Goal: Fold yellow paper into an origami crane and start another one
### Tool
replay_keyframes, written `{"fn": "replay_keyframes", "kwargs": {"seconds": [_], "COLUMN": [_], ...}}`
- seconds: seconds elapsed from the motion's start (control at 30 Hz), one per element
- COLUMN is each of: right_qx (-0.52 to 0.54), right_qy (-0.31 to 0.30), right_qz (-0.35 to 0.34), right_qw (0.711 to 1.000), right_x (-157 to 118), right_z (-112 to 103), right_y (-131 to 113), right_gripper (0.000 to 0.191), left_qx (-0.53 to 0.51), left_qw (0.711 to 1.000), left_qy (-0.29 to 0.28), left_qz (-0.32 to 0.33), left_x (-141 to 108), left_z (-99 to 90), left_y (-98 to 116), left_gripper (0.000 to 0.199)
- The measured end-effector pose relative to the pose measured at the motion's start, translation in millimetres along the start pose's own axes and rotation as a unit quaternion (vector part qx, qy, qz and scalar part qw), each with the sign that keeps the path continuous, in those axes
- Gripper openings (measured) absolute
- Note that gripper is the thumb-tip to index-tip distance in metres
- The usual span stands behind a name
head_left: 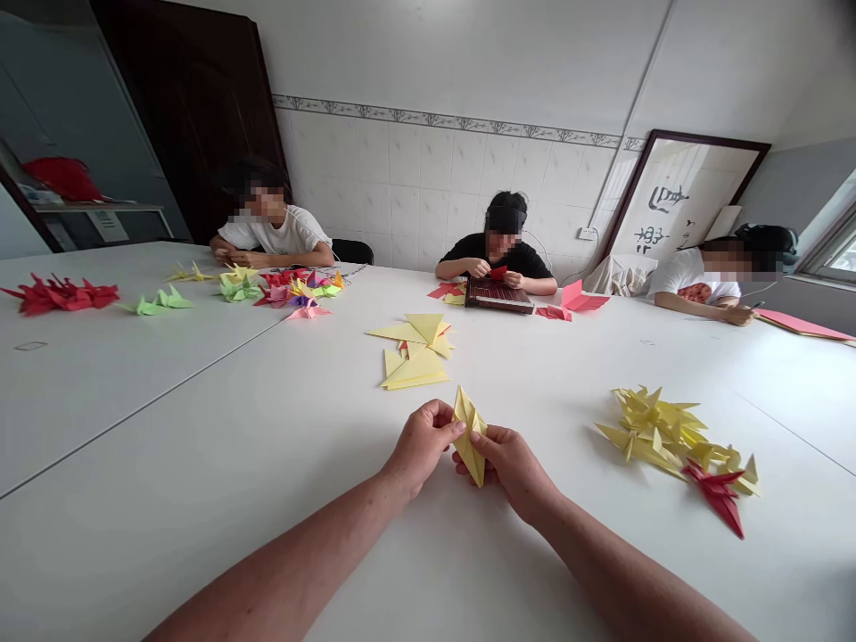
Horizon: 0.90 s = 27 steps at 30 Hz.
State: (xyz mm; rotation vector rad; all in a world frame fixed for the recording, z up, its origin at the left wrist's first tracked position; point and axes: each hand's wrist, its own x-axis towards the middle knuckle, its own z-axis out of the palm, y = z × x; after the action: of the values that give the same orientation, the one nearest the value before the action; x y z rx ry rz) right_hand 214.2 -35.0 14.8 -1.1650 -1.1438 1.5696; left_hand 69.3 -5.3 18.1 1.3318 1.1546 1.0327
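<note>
A yellow origami piece (469, 435), folded into a long pointed diamond, stands upright above the white table (201, 499). My left hand (421, 448) pinches its left side between thumb and fingers. My right hand (508, 469) grips its right side and lower half. Part of the paper is hidden behind my fingers. Just beyond my hands lie several loosely stacked yellow folded papers (415, 349). To the right, a heap of yellow paper cranes (659, 430) sits beyond reach of my fingers, with a red paper crane (718, 495) at its near edge.
Three seated people work around the table; one at the far side holds red paper (497, 273) above a dark wooden box (498, 295). Groups of red, green and mixed-colour paper cranes (281, 290) lie at the left. A framed calligraphy picture (682, 201) leans against the wall.
</note>
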Motion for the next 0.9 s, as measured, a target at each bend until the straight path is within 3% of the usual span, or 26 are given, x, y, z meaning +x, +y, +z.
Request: {"fn": "replay_keyframes", "kwargs": {"seconds": [0.3,0.6,0.73,0.83,0.9], "right_qx": [-0.068,-0.101,-0.116,-0.135,-0.148], "right_qy": [0.052,0.071,0.076,0.054,0.037], "right_qz": [0.013,0.019,0.021,0.002,-0.004], "right_qw": [0.996,0.992,0.99,0.989,0.988], "right_x": [2.4,6.4,7.0,5.5,4.2], "right_z": [-2.2,-4.1,-5.1,-4.6,-3.6], "right_y": [-4.1,1.1,1.4,1.0,0.4], "right_gripper": [0.028,0.019,0.02,0.022,0.022], "left_qx": [-0.008,0.062,0.026,0.021,0.049], "left_qw": [0.994,0.996,0.995,0.994,0.995], "left_qy": [-0.095,-0.03,-0.055,-0.068,-0.064], "left_qz": [0.05,0.054,0.073,0.078,0.059], "left_x": [2.0,6.2,6.1,7.2,7.6], "left_z": [-7.2,-11.1,-11.2,-12.3,-12.3], "left_y": [3.2,1.3,-0.1,-2.1,-2.8], "left_gripper": [0.016,0.021,0.019,0.053,0.053]}}
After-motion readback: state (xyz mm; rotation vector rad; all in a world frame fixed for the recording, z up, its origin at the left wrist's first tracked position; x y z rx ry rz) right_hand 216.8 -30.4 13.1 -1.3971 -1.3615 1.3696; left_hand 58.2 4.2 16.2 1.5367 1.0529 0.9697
